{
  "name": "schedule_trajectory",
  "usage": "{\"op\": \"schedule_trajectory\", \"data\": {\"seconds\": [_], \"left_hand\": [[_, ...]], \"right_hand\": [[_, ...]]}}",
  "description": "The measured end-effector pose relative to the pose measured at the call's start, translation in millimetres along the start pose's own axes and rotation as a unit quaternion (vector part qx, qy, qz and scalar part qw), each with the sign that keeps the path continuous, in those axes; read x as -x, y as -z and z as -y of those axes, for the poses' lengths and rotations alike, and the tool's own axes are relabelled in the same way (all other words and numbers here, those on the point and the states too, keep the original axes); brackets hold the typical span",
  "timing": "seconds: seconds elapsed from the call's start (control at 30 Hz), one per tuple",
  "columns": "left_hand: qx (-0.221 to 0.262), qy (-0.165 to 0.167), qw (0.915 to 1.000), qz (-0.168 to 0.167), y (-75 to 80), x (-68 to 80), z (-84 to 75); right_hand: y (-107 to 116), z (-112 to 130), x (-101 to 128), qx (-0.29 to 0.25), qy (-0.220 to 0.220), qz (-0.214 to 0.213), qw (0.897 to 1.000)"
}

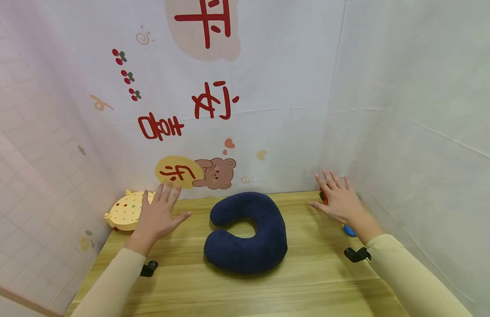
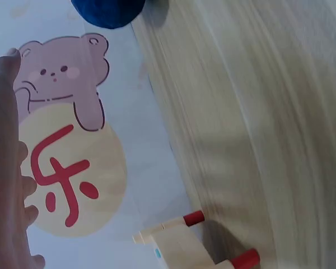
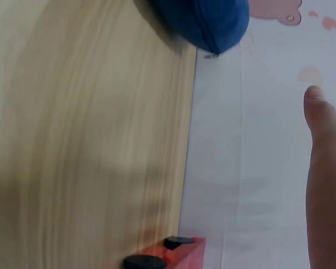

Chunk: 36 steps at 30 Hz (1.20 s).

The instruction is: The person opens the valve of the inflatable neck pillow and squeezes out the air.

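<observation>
Both hands hover flat, fingers spread, holding nothing — left hand (image 1: 159, 214) beside the yellow dotted wooden toy (image 1: 126, 211), right hand (image 1: 338, 199) hiding most of a red toy (image 3: 171, 253). The navy U-shaped neck pillow (image 1: 249, 233) lies between them on the wooden table (image 1: 316, 273).

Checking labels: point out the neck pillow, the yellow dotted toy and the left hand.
Navy neck pillow (image 1: 250, 246), head view, lower curve of the U.
Yellow dotted toy (image 1: 125, 211), head view, dotted top face.
Left hand (image 1: 158, 216), head view, back of the hand.
</observation>
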<state>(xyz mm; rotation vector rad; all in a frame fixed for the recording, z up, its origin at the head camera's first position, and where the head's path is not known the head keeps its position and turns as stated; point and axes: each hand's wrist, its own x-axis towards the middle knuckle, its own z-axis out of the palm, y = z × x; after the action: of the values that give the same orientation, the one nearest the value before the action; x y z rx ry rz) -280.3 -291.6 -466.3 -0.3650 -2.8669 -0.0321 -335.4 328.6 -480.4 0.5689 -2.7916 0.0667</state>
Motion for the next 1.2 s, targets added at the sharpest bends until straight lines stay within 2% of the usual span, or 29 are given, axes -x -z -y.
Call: {"op": "schedule_trajectory", "data": {"seconds": [0.27,0.43,0.53,0.67,0.8,0.87,1.07,1.2], "left_hand": [[0.006,-0.032,0.9994,-0.014,-6.0,9.6,-15.2],[0.018,-0.085,0.9955,-0.039,-9.0,15.8,-31.7],[0.027,-0.121,0.9914,-0.041,-14.1,19.4,-42.3],[0.09,-0.161,0.9828,-0.015,-19.5,24.2,-59.0],[0.183,-0.188,0.9647,0.027,-25.9,29.2,-75.4],[0.21,-0.199,0.9562,0.043,-30.2,31.4,-82.5],[0.24,-0.219,0.9431,0.071,-40.4,36.7,-101.6],[0.245,-0.224,0.9399,0.079,-48.8,38.6,-110.1]], "right_hand": [[1,19,7,-0.008,0.041,0.004,0.999],[-4,37,16,-0.031,0.077,-0.016,0.996],[-10,52,21,-0.053,0.104,-0.026,0.993],[-15,74,23,-0.095,0.144,-0.034,0.984],[-20,93,24,-0.145,0.192,-0.035,0.97],[-22,102,24,-0.159,0.213,-0.03,0.964],[-28,127,27,-0.19,0.25,0.004,0.949],[-33,139,29,-0.187,0.265,0.013,0.946]]}}
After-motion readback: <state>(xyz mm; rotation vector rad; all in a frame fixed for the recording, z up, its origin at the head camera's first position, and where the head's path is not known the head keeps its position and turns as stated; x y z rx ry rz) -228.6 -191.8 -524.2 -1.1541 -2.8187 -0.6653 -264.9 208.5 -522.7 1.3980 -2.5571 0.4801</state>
